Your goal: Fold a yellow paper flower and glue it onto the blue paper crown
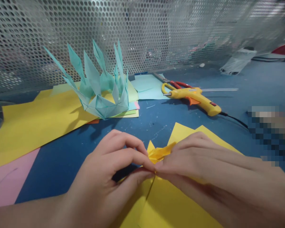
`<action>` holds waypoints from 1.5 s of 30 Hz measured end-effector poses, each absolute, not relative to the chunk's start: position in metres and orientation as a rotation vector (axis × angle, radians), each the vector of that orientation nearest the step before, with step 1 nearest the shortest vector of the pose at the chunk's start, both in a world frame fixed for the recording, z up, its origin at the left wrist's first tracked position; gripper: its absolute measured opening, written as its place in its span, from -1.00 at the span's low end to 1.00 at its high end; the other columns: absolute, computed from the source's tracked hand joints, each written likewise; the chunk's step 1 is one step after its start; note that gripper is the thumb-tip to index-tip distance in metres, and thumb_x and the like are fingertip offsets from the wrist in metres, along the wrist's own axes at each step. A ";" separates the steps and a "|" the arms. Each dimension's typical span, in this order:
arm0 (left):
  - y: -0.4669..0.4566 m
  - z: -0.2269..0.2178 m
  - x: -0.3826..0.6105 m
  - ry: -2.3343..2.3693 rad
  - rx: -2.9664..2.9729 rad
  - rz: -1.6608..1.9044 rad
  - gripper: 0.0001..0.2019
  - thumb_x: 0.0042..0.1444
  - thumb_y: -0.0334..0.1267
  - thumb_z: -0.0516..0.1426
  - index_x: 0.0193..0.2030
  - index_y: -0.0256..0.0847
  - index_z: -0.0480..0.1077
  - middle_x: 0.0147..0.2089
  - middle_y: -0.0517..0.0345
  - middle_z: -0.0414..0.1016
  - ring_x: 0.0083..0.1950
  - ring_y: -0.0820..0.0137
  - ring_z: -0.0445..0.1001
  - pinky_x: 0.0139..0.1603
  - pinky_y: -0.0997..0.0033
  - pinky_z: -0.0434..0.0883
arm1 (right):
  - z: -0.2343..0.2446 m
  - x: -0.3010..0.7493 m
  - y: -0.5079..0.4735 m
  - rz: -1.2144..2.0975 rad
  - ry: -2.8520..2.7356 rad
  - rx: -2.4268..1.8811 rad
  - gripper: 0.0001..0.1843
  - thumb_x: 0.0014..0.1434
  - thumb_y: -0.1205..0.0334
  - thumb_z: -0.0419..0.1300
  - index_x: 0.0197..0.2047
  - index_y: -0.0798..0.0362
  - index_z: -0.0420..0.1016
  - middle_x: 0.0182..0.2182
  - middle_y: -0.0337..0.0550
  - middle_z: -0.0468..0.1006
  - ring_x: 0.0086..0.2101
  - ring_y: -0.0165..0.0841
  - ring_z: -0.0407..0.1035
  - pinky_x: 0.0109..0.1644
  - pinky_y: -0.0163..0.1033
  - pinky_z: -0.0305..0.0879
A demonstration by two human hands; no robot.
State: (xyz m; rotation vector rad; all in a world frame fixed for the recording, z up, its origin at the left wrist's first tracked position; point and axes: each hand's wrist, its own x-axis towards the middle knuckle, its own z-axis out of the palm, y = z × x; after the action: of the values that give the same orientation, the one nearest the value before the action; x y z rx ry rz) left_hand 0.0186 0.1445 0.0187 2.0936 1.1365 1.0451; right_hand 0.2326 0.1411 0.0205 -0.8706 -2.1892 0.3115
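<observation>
Both of my hands meet low in the middle of the view over yellow sheets (pixel 171 205). My left hand (pixel 109 177) pinches a small folded yellow paper piece (pixel 159 152) with thumb and fingers closed. My right hand (pixel 204 167) grips the same piece from the right, fingers pressed together. The piece is partly hidden by my fingertips. A pale blue folded paper crown (pixel 102 88) with tall spikes stands behind, on the coloured sheets.
A yellow glue gun (pixel 197 99) with a black cord lies at the right, red-handled scissors (pixel 173 84) behind it. Yellow paper (pixel 33 123) and pink paper (pixel 4 183) cover the left of the blue table (pixel 61 164). A perforated metal screen (pixel 142 31) closes the back.
</observation>
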 end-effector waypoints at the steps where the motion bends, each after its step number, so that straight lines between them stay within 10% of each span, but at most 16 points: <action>1: 0.145 0.019 0.019 1.140 2.101 1.041 -0.79 0.23 -0.40 0.24 -0.30 0.07 0.56 -0.21 0.44 0.55 -0.18 0.50 0.50 0.01 0.61 0.39 | 0.020 0.231 0.142 0.312 -2.198 -0.887 -0.81 0.41 0.39 0.21 -0.12 -0.05 0.65 -0.26 -0.28 0.76 -0.23 -0.42 0.65 -0.04 -0.36 0.59; 10: 0.149 0.015 0.019 1.123 2.084 1.018 -0.77 0.22 -0.46 0.20 -0.34 0.03 0.50 -0.26 0.45 0.50 -0.24 0.53 0.48 -0.17 0.62 0.37 | 0.033 0.220 0.146 0.123 -2.242 -1.014 -0.85 0.37 0.10 0.28 -0.10 -0.24 0.72 -0.31 -0.21 0.77 -0.31 -0.24 0.68 -0.25 -0.21 0.67; 19: 0.145 0.021 0.021 1.132 2.085 1.071 -0.79 0.17 -0.44 0.22 -0.34 0.02 0.56 -0.25 0.33 0.56 -0.27 0.45 0.51 -0.13 0.50 0.47 | 0.015 0.228 0.139 0.284 -2.060 -0.975 -0.81 0.49 0.16 0.15 -0.09 -0.19 0.62 -0.28 -0.39 0.79 -0.39 -0.44 0.68 -0.25 -0.45 0.64; 28: 0.147 0.021 0.023 1.169 1.973 1.081 -0.78 0.05 -0.47 0.27 -0.40 0.01 0.60 -0.29 0.42 0.60 -0.29 0.60 0.57 -0.20 0.74 0.44 | 0.030 0.216 0.149 0.136 -2.181 -1.044 -0.83 0.35 0.14 0.28 -0.06 -0.23 0.70 -0.30 -0.22 0.77 -0.28 -0.22 0.70 -0.27 -0.24 0.69; 39: 0.151 0.035 0.030 1.321 1.666 0.610 -0.74 0.08 -0.16 0.14 -0.42 -0.03 0.68 -0.55 0.22 0.54 -0.46 0.30 0.54 -0.51 0.45 0.44 | 0.025 0.228 0.136 0.376 -2.127 -0.980 -0.66 0.33 0.46 0.23 0.06 -0.13 0.56 -0.16 -0.35 0.76 -0.26 -0.46 0.67 -0.11 -0.46 0.61; 45: 0.150 0.039 0.034 1.335 1.450 0.628 -0.75 -0.01 -0.10 0.14 -0.48 -0.04 0.65 -0.56 0.18 0.52 -0.50 0.34 0.44 -0.57 0.48 0.39 | 0.030 0.220 0.140 0.228 -2.155 -1.033 -0.76 0.34 0.26 0.25 -0.01 -0.22 0.67 -0.23 -0.21 0.76 -0.28 -0.26 0.69 -0.24 -0.25 0.69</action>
State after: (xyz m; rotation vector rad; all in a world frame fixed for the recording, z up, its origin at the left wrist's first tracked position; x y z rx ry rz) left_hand 0.0337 0.1497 0.0393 1.4505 1.3352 0.6277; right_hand 0.2202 0.1403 0.0296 -1.0335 -2.1553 0.2280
